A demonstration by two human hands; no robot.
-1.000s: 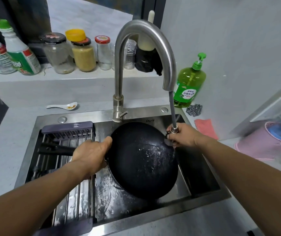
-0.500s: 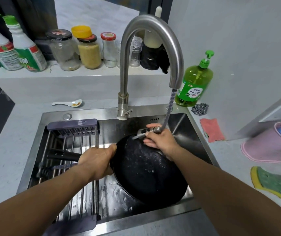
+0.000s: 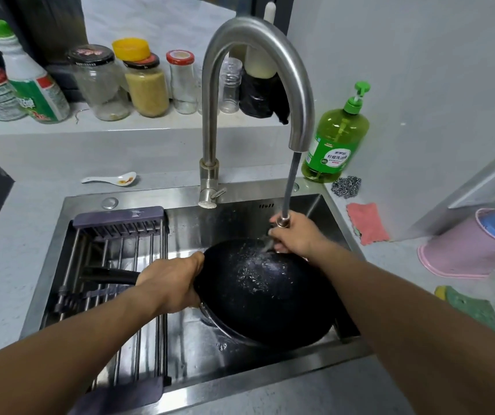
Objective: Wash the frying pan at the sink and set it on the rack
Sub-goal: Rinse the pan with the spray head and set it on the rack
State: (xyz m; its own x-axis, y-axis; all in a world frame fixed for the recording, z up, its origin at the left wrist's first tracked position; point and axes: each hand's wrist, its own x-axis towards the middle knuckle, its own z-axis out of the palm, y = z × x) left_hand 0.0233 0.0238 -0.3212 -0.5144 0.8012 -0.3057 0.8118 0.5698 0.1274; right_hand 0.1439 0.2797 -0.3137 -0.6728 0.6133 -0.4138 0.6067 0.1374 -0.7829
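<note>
A black frying pan (image 3: 265, 290) is held bottom-up and tilted over the steel sink (image 3: 240, 211). My left hand (image 3: 172, 283) grips the pan where its black handle (image 3: 107, 276) joins the body. My right hand (image 3: 295, 235) grips the pull-out spray head (image 3: 283, 223) of the faucet (image 3: 258, 70) just above the pan's far rim. Water runs from the head and spreads in droplets over the pan's back. A metal rack (image 3: 120, 265) with purple ends spans the left half of the sink, under the handle.
Jars and two cleaner bottles (image 3: 30, 82) line the ledge behind the sink. A green soap bottle (image 3: 337, 139), steel scourer (image 3: 346, 186) and pink cloth (image 3: 366, 223) sit to the right. Farther right are a pink tub (image 3: 473, 247) and a green sponge (image 3: 470, 307). A white spoon (image 3: 111, 178) lies at the back left.
My right hand has moved the spray head from the pan's middle back to its far right rim, with the hose now hanging straighter. The pan sits a little lower in the sink.
</note>
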